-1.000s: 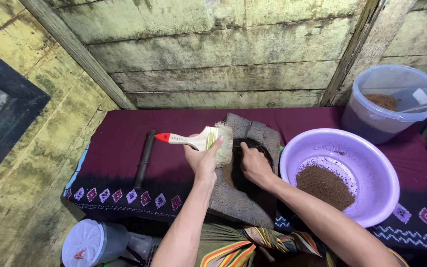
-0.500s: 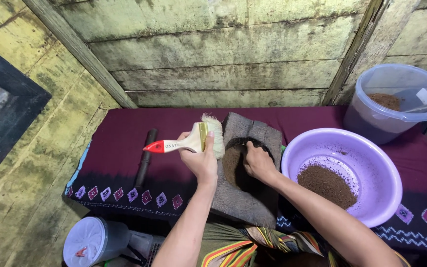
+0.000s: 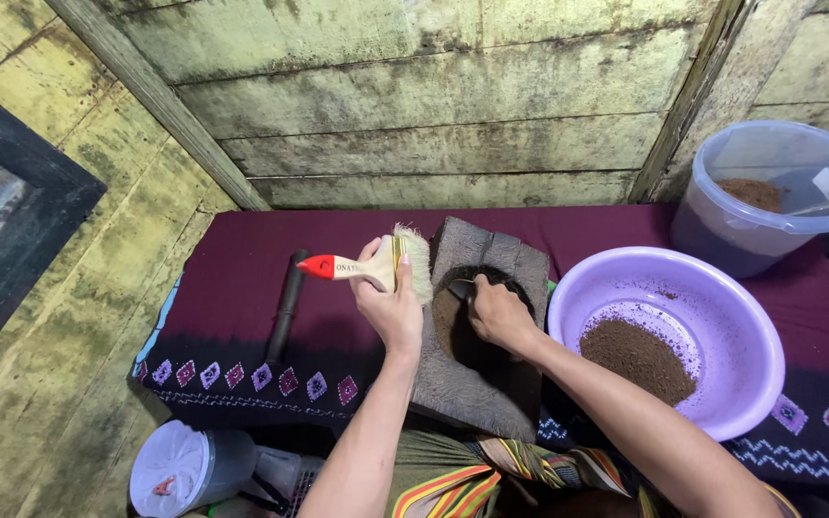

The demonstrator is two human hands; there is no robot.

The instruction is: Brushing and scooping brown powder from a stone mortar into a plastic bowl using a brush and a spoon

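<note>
My left hand [image 3: 390, 305] grips a paintbrush [image 3: 376, 266] with a red-tipped wooden handle and pale bristles, held at the left edge of a dark stone grinding slab [image 3: 491, 393]. The slab lies on a maroon patterned cloth [image 3: 242, 288] and has brown powder in its hollow. My right hand [image 3: 496, 312] rests in that hollow, fingers closed around a small dark tool whose tip shows at the hand's upper left. What the tool is cannot be made out.
A lilac plastic basin [image 3: 722, 297] with a heap of brown powder sits right of the slab. A clear lidless tub [image 3: 769, 197] with more powder stands at the back right. A black stone roller [image 3: 286, 307] lies left. A white-lidded jar [image 3: 189, 470] is below the cloth's edge.
My left hand has tilted the brush, swinging the bristles up and toward the slab's upper left edge. My right hand has stayed in the hollow.
</note>
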